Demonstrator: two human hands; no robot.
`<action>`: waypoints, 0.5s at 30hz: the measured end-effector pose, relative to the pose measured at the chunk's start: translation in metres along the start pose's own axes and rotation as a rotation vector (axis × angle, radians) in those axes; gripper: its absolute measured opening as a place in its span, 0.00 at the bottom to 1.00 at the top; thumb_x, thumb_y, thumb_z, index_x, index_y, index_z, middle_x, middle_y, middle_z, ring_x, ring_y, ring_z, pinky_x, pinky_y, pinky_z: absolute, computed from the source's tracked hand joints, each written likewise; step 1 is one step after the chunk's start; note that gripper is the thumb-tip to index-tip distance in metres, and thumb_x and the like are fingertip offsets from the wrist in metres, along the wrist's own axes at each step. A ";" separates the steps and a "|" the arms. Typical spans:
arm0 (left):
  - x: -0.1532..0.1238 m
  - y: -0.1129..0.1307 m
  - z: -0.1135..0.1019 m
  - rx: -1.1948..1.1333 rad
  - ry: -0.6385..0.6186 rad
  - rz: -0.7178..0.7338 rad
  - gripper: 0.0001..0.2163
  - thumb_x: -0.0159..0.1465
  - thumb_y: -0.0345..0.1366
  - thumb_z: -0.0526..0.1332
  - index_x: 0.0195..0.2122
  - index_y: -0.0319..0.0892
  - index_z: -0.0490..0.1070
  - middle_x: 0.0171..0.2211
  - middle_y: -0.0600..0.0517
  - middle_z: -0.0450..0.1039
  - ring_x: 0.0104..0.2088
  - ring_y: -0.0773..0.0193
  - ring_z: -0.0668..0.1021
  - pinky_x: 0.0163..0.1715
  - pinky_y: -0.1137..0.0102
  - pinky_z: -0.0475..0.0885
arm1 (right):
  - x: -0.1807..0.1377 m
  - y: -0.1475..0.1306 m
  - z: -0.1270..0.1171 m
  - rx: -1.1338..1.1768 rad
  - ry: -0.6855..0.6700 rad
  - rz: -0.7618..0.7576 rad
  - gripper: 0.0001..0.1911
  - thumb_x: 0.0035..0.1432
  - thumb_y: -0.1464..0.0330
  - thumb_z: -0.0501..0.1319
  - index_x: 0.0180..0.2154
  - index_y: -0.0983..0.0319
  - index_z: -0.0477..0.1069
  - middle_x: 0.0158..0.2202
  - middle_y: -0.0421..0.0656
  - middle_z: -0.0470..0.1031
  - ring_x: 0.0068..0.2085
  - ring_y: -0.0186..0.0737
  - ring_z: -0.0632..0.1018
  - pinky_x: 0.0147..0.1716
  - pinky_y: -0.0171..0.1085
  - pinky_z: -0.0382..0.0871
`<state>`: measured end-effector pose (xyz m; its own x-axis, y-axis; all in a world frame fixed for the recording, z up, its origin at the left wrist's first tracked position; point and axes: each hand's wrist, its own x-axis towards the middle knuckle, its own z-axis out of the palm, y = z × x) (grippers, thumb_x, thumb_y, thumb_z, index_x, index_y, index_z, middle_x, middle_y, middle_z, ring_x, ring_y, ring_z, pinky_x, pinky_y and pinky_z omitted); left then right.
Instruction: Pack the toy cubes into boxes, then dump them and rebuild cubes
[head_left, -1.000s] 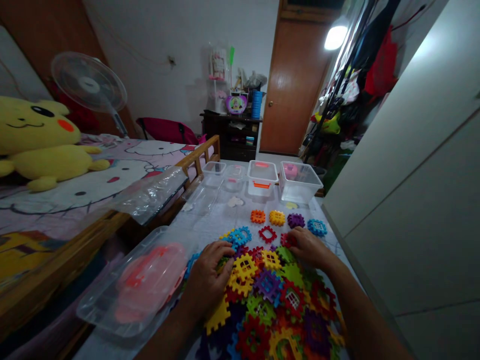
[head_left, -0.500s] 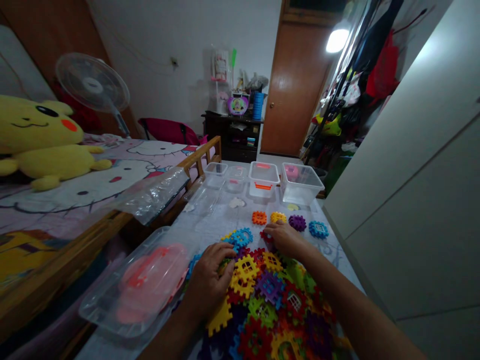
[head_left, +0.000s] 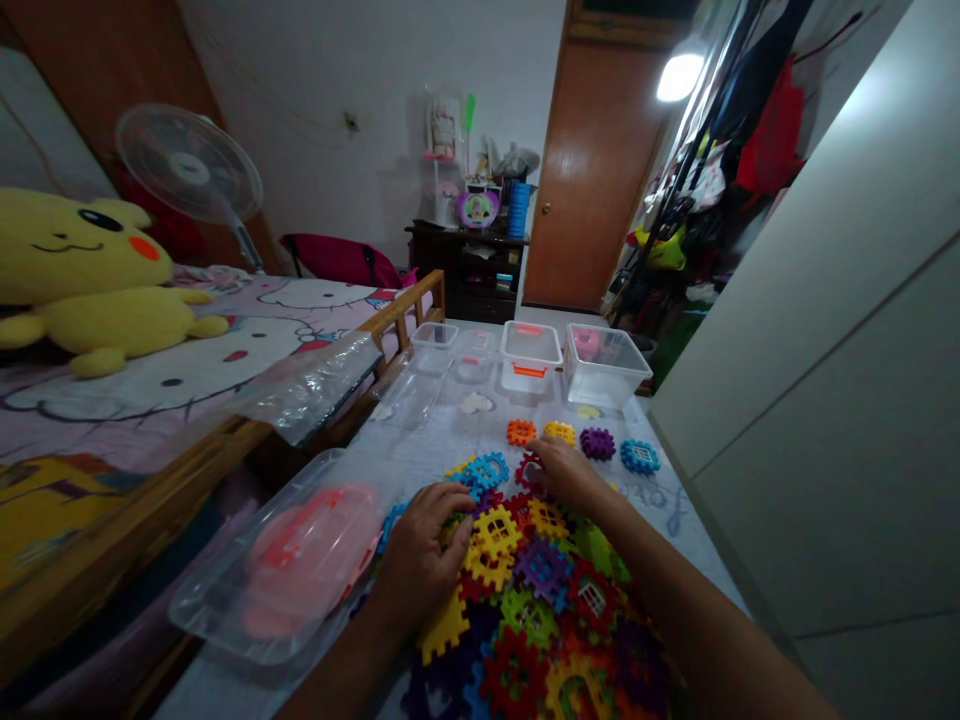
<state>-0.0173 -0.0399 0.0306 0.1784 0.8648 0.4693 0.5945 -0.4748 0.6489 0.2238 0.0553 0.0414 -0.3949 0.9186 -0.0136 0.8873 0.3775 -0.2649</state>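
A heap of coloured interlocking plastic tiles (head_left: 540,600) covers the near part of the table (head_left: 442,440). My left hand (head_left: 421,560) rests on the heap's left side, fingers curled over a yellow tile (head_left: 491,545). My right hand (head_left: 566,475) reaches to the heap's far edge, fingers pressed on a red tile (head_left: 527,468). Beyond it lie single tiles in a row: orange (head_left: 520,432), yellow (head_left: 559,432), purple (head_left: 597,443) and blue (head_left: 639,456).
A clear box lid with a pink handle (head_left: 300,555) lies left of the heap. Clear tubs (head_left: 604,364) and an orange-latched box (head_left: 529,356) stand at the table's far end. A bed with a yellow plush (head_left: 90,280) and a fan (head_left: 187,175) lies left; a white cupboard (head_left: 825,350) stands right.
My right hand has moved left from the heap's right side, carrying a red tile, to the red tile lying alone beyond the heap. My left hand has stayed on the heap.
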 end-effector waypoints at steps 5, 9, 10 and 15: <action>0.000 0.000 -0.001 -0.005 0.002 -0.009 0.07 0.63 0.33 0.58 0.38 0.46 0.74 0.42 0.48 0.77 0.45 0.57 0.78 0.47 0.60 0.75 | -0.001 -0.014 0.001 -0.055 0.007 0.032 0.15 0.58 0.68 0.61 0.46 0.65 0.73 0.46 0.54 0.75 0.49 0.49 0.75 0.48 0.40 0.65; 0.000 0.002 -0.001 -0.002 0.012 -0.005 0.07 0.63 0.33 0.57 0.38 0.46 0.74 0.42 0.48 0.77 0.45 0.57 0.78 0.47 0.61 0.75 | -0.001 -0.022 0.004 -0.065 -0.008 0.046 0.16 0.52 0.65 0.66 0.43 0.65 0.73 0.44 0.54 0.76 0.45 0.50 0.76 0.43 0.40 0.66; 0.000 0.002 -0.001 -0.001 0.013 -0.002 0.07 0.63 0.33 0.57 0.38 0.46 0.74 0.42 0.49 0.77 0.45 0.57 0.78 0.47 0.61 0.75 | 0.000 -0.021 0.003 -0.060 -0.006 0.048 0.16 0.52 0.66 0.66 0.43 0.64 0.73 0.44 0.53 0.76 0.45 0.49 0.76 0.43 0.39 0.66; -0.001 0.001 -0.001 0.005 0.007 0.010 0.07 0.64 0.33 0.57 0.38 0.46 0.74 0.42 0.49 0.77 0.45 0.58 0.78 0.47 0.61 0.75 | -0.005 0.009 -0.028 -0.007 0.047 0.044 0.20 0.53 0.68 0.65 0.48 0.64 0.72 0.45 0.48 0.75 0.45 0.42 0.75 0.45 0.36 0.66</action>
<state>-0.0176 -0.0411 0.0318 0.1792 0.8588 0.4800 0.5966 -0.4828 0.6411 0.2403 0.0574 0.0662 -0.3440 0.9388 0.0200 0.9053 0.3372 -0.2581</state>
